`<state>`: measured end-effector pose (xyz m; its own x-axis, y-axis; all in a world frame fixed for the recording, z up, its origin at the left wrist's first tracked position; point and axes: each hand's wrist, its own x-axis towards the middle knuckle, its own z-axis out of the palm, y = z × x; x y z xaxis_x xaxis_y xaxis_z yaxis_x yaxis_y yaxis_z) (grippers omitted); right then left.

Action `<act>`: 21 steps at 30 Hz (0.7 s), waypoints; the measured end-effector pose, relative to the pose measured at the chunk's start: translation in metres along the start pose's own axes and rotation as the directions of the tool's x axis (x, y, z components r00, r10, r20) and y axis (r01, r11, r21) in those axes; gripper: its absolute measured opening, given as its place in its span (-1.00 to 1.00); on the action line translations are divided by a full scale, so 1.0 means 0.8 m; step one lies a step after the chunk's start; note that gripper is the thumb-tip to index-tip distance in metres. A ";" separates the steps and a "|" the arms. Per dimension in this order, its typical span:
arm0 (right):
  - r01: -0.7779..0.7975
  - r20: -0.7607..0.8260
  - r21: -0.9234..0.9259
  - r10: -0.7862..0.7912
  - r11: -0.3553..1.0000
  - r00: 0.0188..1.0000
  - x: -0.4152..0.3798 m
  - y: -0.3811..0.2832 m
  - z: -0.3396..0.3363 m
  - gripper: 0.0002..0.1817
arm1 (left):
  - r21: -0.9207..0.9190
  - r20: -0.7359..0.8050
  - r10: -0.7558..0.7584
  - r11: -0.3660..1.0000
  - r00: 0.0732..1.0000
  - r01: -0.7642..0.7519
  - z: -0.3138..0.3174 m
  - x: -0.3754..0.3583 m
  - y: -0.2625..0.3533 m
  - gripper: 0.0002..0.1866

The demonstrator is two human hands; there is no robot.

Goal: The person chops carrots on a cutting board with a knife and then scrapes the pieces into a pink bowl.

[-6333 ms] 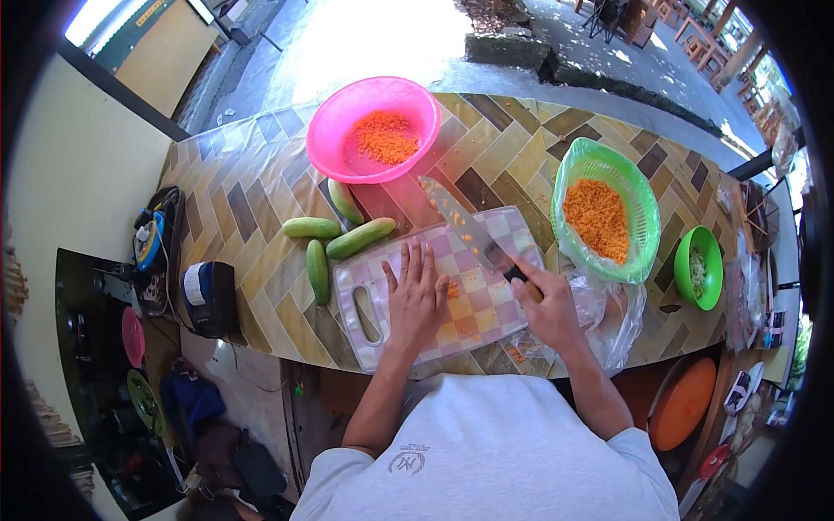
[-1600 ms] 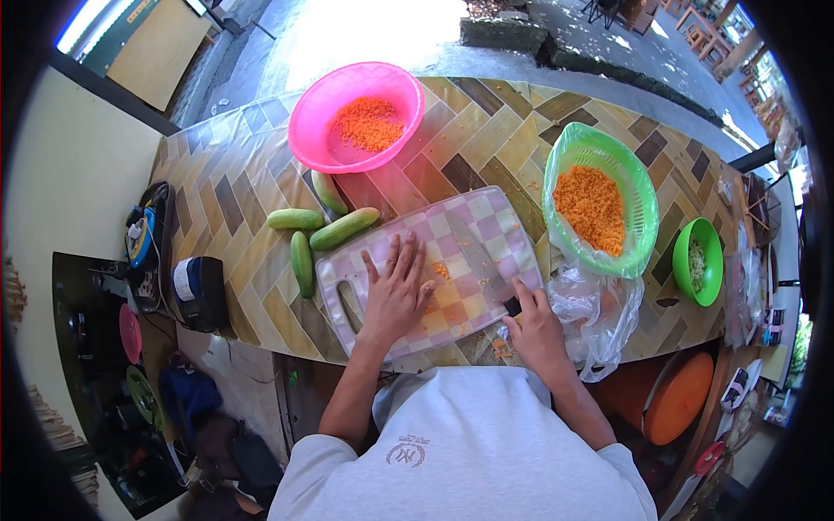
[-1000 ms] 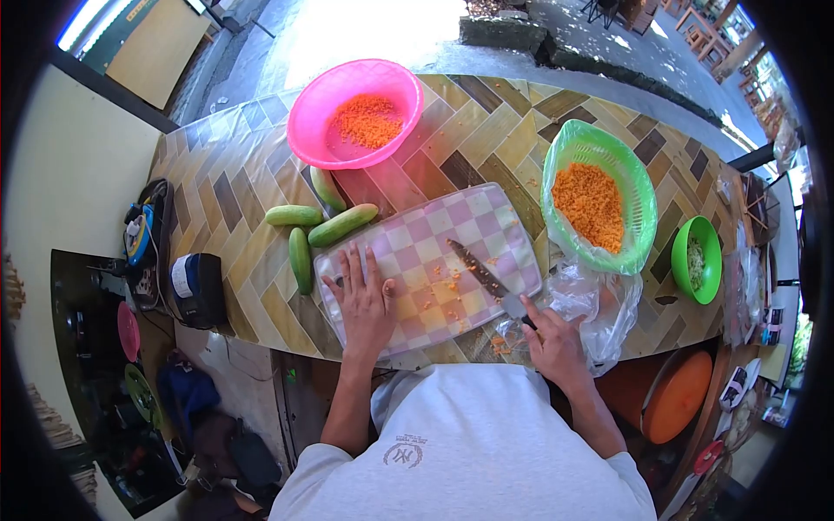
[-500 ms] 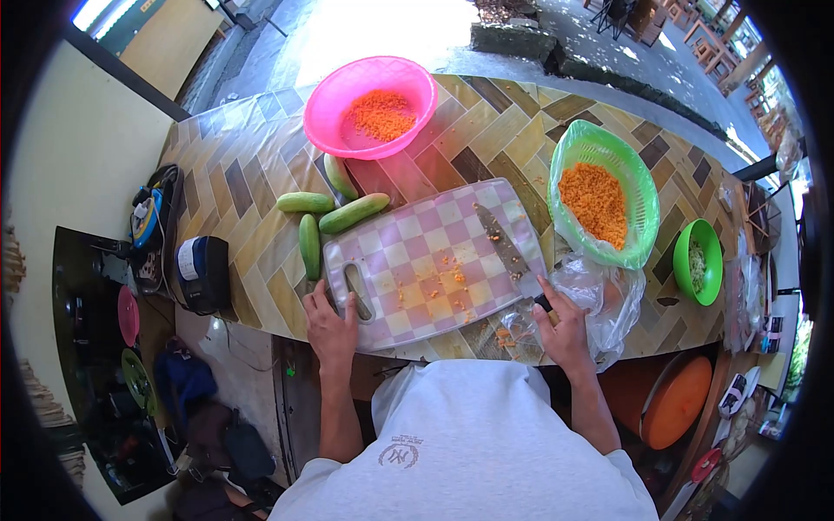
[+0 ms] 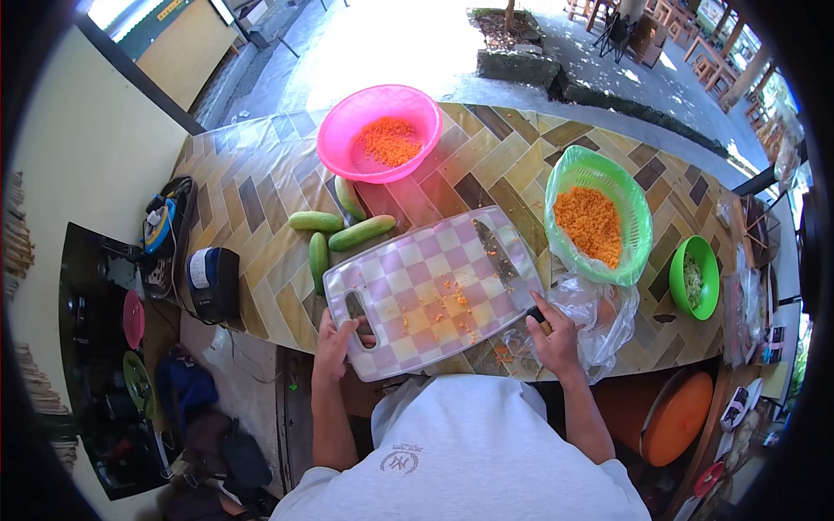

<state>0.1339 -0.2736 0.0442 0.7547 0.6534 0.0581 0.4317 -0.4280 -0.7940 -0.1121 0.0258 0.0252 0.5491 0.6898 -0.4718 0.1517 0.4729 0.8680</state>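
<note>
My left hand (image 5: 334,344) is closed on the handle end of a pink-and-white checkered cutting board (image 5: 408,282), fingers through the slot and thumb on top. That end of the board juts over the table's front edge. In my right hand (image 5: 556,336) is the black handle of a knife (image 5: 497,257); its blade, speckled with orange bits, lies along the board's right side. Orange crumbs are scattered over the board's middle. Several green cucumbers (image 5: 362,232) lie just beyond its left corner. A crumpled clear plastic bag (image 5: 599,313) is beside my right hand.
A pink basin (image 5: 330,156) with orange shreds stands at the back. To the right are a green plastic-lined basket (image 5: 641,213) of orange shreds and a green bowl (image 5: 711,282) with pale shreds. A dark device (image 5: 215,282) sits at the left edge.
My left hand has gone from resting at the board's corner to gripping its handle slot. The board's left end has shifted toward me. My right hand keeps the knife.
</note>
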 end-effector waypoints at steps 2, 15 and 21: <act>-0.031 0.036 0.007 0.031 0.999 0.999 0.003 -0.004 -0.004 -0.50 | -0.146 -0.006 -0.013 0.989 1.000 0.012 -0.001 -0.002 -0.011 -0.69; 0.037 0.202 0.215 -0.082 0.976 0.976 0.051 -0.089 -0.051 -0.48 | -0.213 -0.047 0.118 0.969 0.992 -0.125 -0.063 -0.006 0.077 -0.81; 0.234 0.184 0.225 -0.277 0.946 0.943 0.125 -0.136 -0.075 -0.45 | -0.263 0.074 0.097 0.962 0.993 -0.074 -0.086 0.058 0.128 -0.69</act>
